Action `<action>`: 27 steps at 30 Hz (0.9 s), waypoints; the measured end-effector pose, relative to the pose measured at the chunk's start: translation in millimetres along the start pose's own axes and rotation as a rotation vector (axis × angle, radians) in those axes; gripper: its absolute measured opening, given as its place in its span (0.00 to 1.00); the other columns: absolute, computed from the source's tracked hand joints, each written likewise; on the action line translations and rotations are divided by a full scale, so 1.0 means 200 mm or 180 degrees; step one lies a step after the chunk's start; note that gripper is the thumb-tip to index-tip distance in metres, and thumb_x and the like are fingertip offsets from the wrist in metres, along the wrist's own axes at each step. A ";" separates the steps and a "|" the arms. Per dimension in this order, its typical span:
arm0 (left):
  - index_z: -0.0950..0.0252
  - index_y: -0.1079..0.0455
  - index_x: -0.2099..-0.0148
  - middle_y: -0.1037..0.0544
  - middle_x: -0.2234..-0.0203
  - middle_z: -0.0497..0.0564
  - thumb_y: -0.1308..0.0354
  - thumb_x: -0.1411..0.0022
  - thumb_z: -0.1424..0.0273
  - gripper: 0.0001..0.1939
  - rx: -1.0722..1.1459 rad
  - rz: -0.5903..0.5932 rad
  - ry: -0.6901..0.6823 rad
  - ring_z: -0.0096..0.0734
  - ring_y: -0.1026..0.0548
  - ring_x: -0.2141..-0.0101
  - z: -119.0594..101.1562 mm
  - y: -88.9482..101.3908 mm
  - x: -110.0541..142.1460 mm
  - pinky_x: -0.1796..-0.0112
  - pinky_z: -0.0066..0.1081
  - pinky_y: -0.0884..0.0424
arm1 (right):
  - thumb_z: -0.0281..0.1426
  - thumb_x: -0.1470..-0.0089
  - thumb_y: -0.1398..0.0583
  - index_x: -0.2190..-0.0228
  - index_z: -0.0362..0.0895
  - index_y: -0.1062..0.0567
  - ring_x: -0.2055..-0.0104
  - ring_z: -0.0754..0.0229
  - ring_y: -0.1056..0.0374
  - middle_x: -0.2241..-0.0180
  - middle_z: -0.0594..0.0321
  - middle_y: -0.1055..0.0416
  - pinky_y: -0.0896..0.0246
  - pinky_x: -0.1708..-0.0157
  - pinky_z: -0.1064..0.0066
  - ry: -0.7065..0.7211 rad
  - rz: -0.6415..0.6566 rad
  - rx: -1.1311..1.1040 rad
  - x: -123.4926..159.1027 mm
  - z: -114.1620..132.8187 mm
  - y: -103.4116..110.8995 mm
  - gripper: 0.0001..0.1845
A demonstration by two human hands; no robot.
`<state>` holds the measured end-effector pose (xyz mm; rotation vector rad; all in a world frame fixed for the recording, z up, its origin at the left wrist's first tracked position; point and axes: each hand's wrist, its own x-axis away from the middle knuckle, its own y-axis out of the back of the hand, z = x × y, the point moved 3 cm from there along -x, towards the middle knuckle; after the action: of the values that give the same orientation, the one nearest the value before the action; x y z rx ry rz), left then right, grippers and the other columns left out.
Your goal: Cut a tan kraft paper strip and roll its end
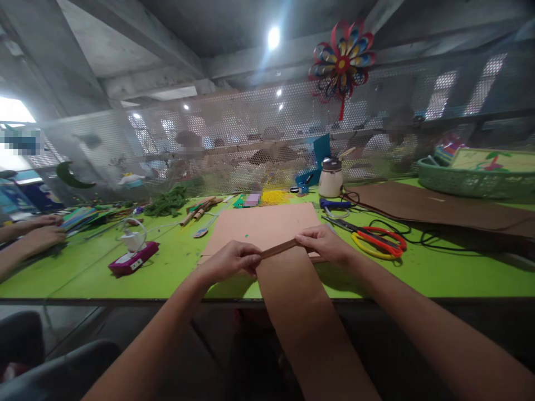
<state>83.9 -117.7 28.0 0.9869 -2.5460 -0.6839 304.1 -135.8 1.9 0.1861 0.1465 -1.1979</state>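
Left hand (234,259): fingers in a tight thumb-and-index pinch, no visible gap, on the left corner of the folded end (279,248). Right hand (321,243): same pinch, right corner. Nothing else in either.

Workpiece is the brown paper strip (303,314): narrow fold held across the top, just above the near part of the tan sheets (267,223), body dropping past the counter (167,281) edge and out the bottom of the view. Can't see its lower end. Can't tell how many turns are in the fold.

Looks like a fold-over or roll-up of the end. Tips, my read:
- Match fold depth at both corners before creasing; the fold slants up to the right in view, so check it against the strip's long edges. A skewed first turn should grow with each one.
- Thumbs in step, short even turns, light outward tension so the middle doesn't bow.
- Hanging length will probably drag on the fold. Bring more onto the counter if it twists.
- Crease from centre out, pressing down on the tan sheets as a flat backing.

Further out: scissors (378,240) lie right of the sheets, near the right forearm, so watch the elbow swing. Purple power strip (132,259) sits left, clear of the left arm. A co-worker's hands (39,234) are well apart at far left.
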 end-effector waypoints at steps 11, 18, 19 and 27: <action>0.70 0.32 0.62 0.30 0.74 0.48 0.46 0.42 0.58 0.17 0.0817 0.0021 -0.0399 0.24 0.32 0.73 -0.04 -0.09 -0.01 0.68 0.26 0.35 | 0.34 0.56 0.35 0.53 0.44 0.29 0.63 0.61 0.32 0.62 0.58 0.27 0.38 0.63 0.70 0.0237 0.0349 -0.0586 0.05 0.10 -0.03 0.26; 0.69 0.31 0.64 0.28 0.71 0.50 0.41 0.45 0.62 0.14 0.1776 0.0571 -0.0711 0.28 0.30 0.69 -0.17 -0.28 -0.12 0.62 0.31 0.33 | 0.35 0.54 0.36 0.70 0.41 0.23 0.63 0.60 0.35 0.68 0.59 0.33 0.38 0.62 0.68 0.0878 0.0947 0.0250 0.08 0.26 -0.03 0.10; 0.69 0.30 0.63 0.27 0.70 0.52 0.42 0.44 0.63 0.13 0.1795 0.0621 -0.0720 0.29 0.29 0.68 -0.18 -0.30 -0.13 0.61 0.31 0.33 | 0.35 0.54 0.36 0.72 0.41 0.23 0.63 0.60 0.35 0.68 0.58 0.34 0.38 0.62 0.68 0.0902 0.0898 0.0279 0.09 0.27 -0.03 0.09; 0.71 0.27 0.66 0.24 0.73 0.50 0.42 0.47 0.64 0.13 0.0906 -0.0368 -0.0427 0.31 0.29 0.70 -0.12 -0.24 -0.16 0.67 0.29 0.33 | 0.38 0.51 0.39 0.71 0.40 0.27 0.71 0.64 0.38 0.73 0.63 0.33 0.41 0.70 0.72 0.0549 0.0320 0.0675 0.06 0.22 0.04 0.13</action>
<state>143.0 -133.6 18.2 1.2256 -2.7761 -0.4368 317.3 -154.2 43.3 0.4780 0.1590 -1.0955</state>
